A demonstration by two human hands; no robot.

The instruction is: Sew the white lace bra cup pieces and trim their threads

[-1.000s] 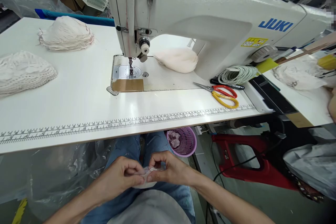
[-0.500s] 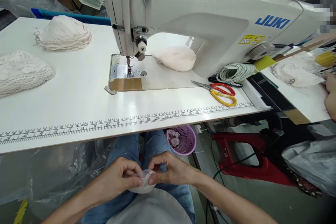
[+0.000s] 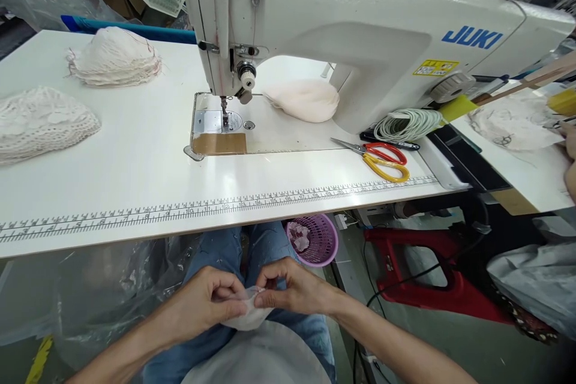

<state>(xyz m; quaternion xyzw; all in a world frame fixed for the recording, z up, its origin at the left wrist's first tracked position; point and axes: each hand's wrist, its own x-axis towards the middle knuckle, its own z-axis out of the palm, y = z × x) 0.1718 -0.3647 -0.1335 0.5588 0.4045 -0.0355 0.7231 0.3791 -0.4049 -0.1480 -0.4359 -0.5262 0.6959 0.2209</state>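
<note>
Over my lap, a small piece of thin white fabric [image 3: 252,317] is stretched between my two hands. My left hand [image 3: 220,300] pinches its left side between thumb and fingers. At its upper right edge, my right hand [image 3: 281,288] grips it, thumb pressed to curled fingers. Part of the cloth is hidden behind the fingertips. Beyond the table edge stands a white sewing machine [image 3: 360,6], its presser foot [image 3: 225,114] over the metal needle plate with no cloth under it. A pale oval fabric piece [image 3: 308,100] lies on the machine bed.
Two stacks of white fabric, one lacy [image 3: 42,123] and one with loose threads [image 3: 114,59], sit at left. Scissors [image 3: 384,159] and coiled cord [image 3: 407,126] lie at right. Below are a purple basket [image 3: 321,240] and red stool [image 3: 387,264]. Another person's hand [image 3: 570,138] shows far right.
My right thumb and fingers have shifted slightly on the fabric's upper edge, and the white trim seen there before is now mostly covered. The view has moved a little to the left.
</note>
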